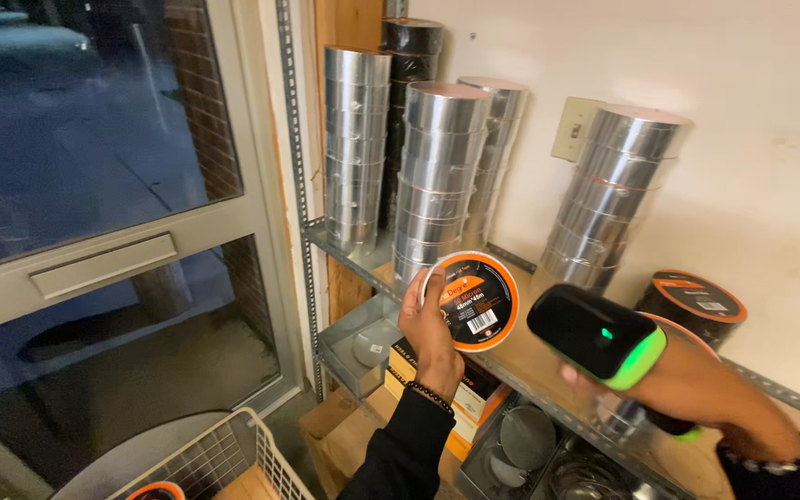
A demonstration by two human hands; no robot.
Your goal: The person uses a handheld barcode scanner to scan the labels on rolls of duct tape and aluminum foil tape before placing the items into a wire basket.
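Note:
My left hand (pixel 428 326) holds a roll of tape (pixel 474 301) upright at the shelf's front edge, its orange and black label with a barcode facing me. My right hand (pixel 696 389) grips a black handheld scanner (pixel 594 335) with a green band and a lit green light. The scanner's head is just right of the roll and apart from it. Behind the roll stand tall stacks of silver tape rolls (pixel 437 176) on the wooden shelf (pixel 530 361).
A leaning silver stack (pixel 608 199) and a black roll (pixel 692 306) stand at the right. A glass door (pixel 94 213) is at the left. A wire basket (pixel 206 458) sits low left. Boxes (pixel 474 398) and metal parts (pixel 525 440) fill the lower shelf.

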